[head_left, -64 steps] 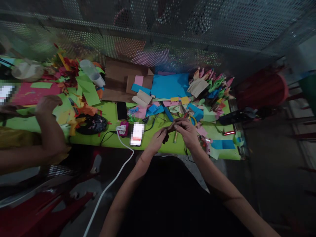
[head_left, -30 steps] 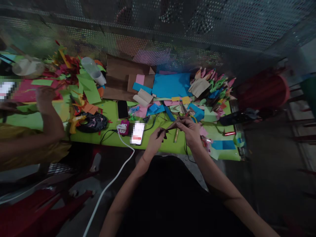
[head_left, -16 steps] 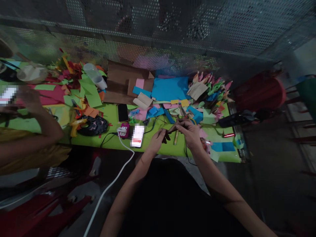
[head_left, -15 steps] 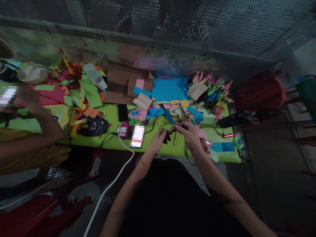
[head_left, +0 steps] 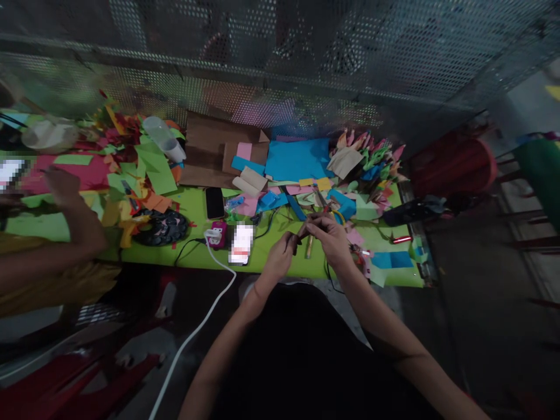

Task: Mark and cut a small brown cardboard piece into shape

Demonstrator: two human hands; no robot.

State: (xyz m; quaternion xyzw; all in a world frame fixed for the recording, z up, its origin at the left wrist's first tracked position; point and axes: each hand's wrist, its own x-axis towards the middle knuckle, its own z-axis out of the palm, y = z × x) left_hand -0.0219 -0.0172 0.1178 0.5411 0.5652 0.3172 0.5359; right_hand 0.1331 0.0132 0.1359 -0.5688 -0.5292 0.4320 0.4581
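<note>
My left hand [head_left: 280, 255] and my right hand [head_left: 331, 239] meet over the near edge of the green table [head_left: 192, 251]. Both pinch a small folded piece of dark brown paper [head_left: 301, 229], the left at its lower end, the right at its upper end. The paper's exact shape is hard to make out in the dim light. Just beyond it a thin yellowish stick [head_left: 309, 246] lies on the table. A lit phone [head_left: 242, 242] rests left of my left hand.
Coloured paper scraps, a blue sheet [head_left: 297, 158], brown card [head_left: 210, 149] and a heap of folded paper figures [head_left: 371, 160] cover the table. A dark phone [head_left: 214, 202], a charger with white cable [head_left: 217, 236] and a black mask [head_left: 161, 226] lie nearby. Another person's arm [head_left: 65, 233] works at left. Red stool [head_left: 452, 166] at right.
My hands stayed together on the brown paper, shifting slightly and turning it between the fingers. The other person's hand drew back to the left across the paper pile.
</note>
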